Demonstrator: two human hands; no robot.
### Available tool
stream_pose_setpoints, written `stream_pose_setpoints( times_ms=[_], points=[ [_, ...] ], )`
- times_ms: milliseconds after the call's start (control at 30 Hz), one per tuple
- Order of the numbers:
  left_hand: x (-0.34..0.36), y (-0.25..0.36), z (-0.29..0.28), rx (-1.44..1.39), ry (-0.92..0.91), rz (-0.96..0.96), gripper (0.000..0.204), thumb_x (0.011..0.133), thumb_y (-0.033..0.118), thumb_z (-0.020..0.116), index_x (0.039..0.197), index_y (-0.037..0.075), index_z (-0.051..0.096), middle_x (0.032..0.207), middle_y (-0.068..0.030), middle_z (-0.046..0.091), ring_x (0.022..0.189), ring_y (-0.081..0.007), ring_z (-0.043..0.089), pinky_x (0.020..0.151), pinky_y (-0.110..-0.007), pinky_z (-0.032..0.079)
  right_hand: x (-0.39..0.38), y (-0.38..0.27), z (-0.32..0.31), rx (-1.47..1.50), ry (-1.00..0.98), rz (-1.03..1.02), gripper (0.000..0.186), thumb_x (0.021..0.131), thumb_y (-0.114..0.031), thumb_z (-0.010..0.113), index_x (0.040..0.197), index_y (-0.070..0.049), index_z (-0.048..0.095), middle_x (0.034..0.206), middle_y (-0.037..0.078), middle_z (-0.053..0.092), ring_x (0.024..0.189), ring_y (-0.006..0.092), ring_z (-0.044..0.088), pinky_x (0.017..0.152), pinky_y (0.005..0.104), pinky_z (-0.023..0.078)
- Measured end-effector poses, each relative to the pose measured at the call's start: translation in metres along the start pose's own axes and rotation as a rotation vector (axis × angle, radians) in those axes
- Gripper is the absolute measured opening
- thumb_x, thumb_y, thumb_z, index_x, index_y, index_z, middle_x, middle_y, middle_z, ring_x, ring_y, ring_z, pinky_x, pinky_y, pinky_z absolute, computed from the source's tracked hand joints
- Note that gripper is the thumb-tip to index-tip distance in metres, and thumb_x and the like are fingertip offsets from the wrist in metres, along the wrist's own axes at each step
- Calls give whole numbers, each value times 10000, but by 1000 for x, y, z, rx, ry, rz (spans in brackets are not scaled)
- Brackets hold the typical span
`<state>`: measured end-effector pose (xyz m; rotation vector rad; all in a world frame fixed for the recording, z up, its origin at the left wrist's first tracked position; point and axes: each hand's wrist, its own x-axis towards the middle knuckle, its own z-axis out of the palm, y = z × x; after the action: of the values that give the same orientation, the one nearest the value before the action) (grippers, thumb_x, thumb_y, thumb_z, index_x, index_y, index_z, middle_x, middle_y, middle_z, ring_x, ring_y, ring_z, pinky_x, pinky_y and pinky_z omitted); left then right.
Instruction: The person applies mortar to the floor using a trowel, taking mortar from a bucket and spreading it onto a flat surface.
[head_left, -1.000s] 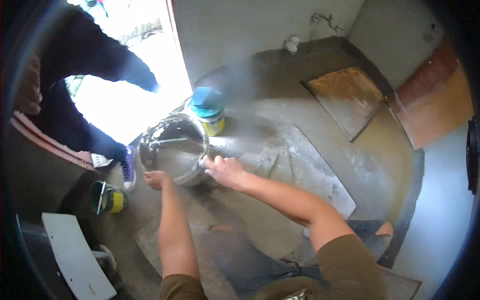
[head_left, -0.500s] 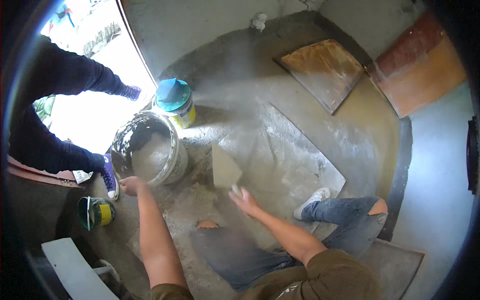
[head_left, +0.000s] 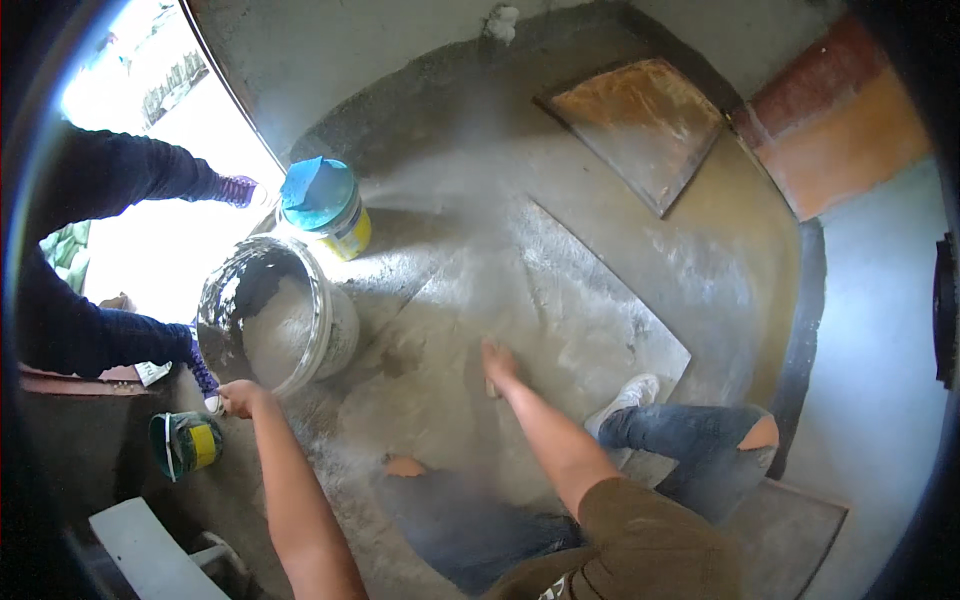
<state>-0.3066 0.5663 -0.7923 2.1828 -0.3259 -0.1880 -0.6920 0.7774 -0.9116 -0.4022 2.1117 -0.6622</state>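
My left hand point(head_left: 240, 398) is closed at the near edge of a large mortar bucket point(head_left: 338, 335), seemingly gripping its rim; the fingers are partly hidden. Grey mortar point(head_left: 285, 330) lies inside the bucket, whose mouth is tilted toward the left. Over the wet grey floor, my right hand point(head_left: 498, 364) is closed round the handle of a trowel point(head_left: 491, 388). Only a bit of that handle shows, and the trowel's blade cannot be made out against the mortar. Below the right hand, a large slab or board point(head_left: 640, 320) smeared with mortar lies on the floor.
A yellow-labelled bucket with a blue lid point(head_left: 325, 215) stands beyond the mortar bucket. Another person's legs point(head_left: 130, 335) are at the left doorway. A small green pail point(head_left: 185, 445) and white stool point(head_left: 150, 550) are near left. A brown board point(head_left: 640, 120) lies far right.
My right hand has moved up and slightly right, and the trowel's pale flat blade no longer shows. The whole view has shifted a little; my left hand stays by the mortar bucket.
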Motion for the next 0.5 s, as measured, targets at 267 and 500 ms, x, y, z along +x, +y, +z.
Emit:
stream_pose_setpoints(
  times_ms=[267, 500],
  points=[
    [-9, -5, 14, -41, -28, -9, 534, 917, 334, 327, 1078, -129, 539, 1126, -288, 550, 1047, -404, 542, 909, -410, 434, 53, -15, -42, 152, 170, -28, 563, 872, -461, 492, 1071, 64, 525, 825, 191, 618, 630, 268, 628, 548, 395, 489],
    [-24, 10, -5, -100, -22, -44, 482, 917, 304, 320, 1083, -78, 564, 1085, -277, 573, 1008, -418, 547, 887, -447, 420, -53, -102, -112, -175, -50, -289, 584, 868, -484, 491, 1010, 82, 497, 696, 170, 605, 472, 230, 594, 489, 364, 491]
  ],
)
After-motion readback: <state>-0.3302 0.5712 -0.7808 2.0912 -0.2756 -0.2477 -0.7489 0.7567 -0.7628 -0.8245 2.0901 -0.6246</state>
